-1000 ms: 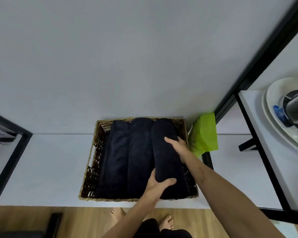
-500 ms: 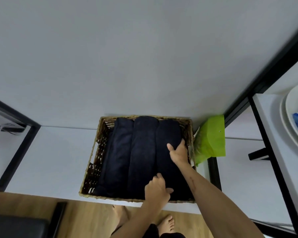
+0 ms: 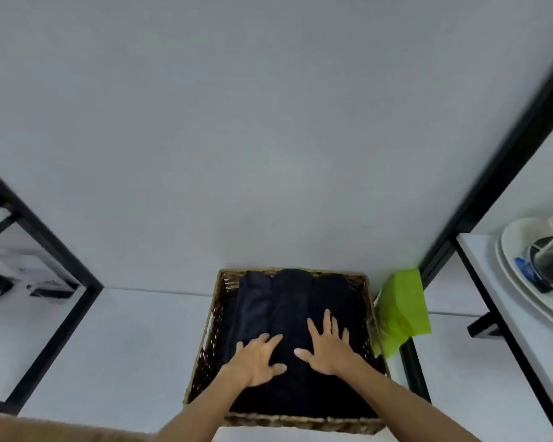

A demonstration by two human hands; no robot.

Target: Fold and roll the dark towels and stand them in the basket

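So right now both hands are flat on the rolls. The left hand (image 3: 258, 362) sits with spread fingers on the near end of the middle dark towel (image 3: 289, 309), and the right hand (image 3: 328, 347) is splayed over the right dark towel (image 3: 334, 306). Neither has a grip on anything: fingers are straight, palms down, just pressing. The left dark towel (image 3: 253, 309) isn't touched at all.

All three rolls sit side by side inside the wicker basket (image 3: 213, 317), which is on the white shelf (image 3: 125, 339) against the wall. They fill it pretty much wall to wall.

If this is the final pat-down, which is my read, the trick is to press evenly and straight down so the rolls seat against each other without unrolling. Keep the palms broad and don't drag sideways, since terry cloth grabs and a sideways push will skew a roll or pull a loose edge out. The basket is light wicker, so lopsided pressure near the front rim could tip or slide it toward the shelf edge.

Labels and writing: nothing readable. The green bag (image 3: 401, 309) just right of the basket shows no print I can make out, and the frame is a bit blurry, so small text might simply be lost. The dishes (image 3: 517, 247) at far right are plain too.
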